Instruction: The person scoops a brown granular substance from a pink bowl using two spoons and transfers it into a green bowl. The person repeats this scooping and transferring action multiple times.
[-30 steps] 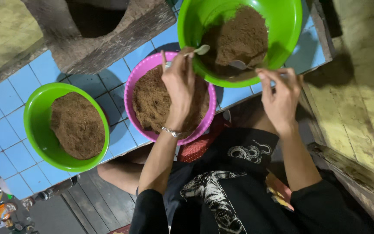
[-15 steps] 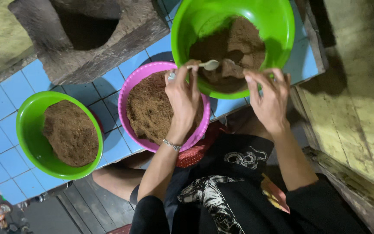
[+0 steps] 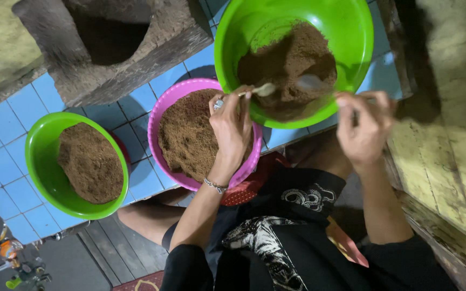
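Note:
My left hand (image 3: 232, 123) grips a metal spoon (image 3: 262, 90) whose bowl reaches into the large green bowl (image 3: 346, 32) of brown powder. My right hand (image 3: 363, 125) holds a second spoon (image 3: 311, 82), blurred, with its bowl in the same powder (image 3: 289, 64). Under my left wrist sits a pink bowl (image 3: 163, 110) filled with the same brown powder. A smaller green bowl (image 3: 41, 156) with a mound of powder stands at the left.
The bowls rest on a blue tiled surface (image 3: 6, 134). A rough stone block with a hole (image 3: 114, 37) lies at the top left. A red plastic basket (image 3: 249, 186) peeks out below the pink bowl. Worn yellowish wood (image 3: 449, 134) runs along the right.
Both hands have shifted lower and a little apart. The spoons moved through the powder in the big green bowl, and the mound there looks reshaped.

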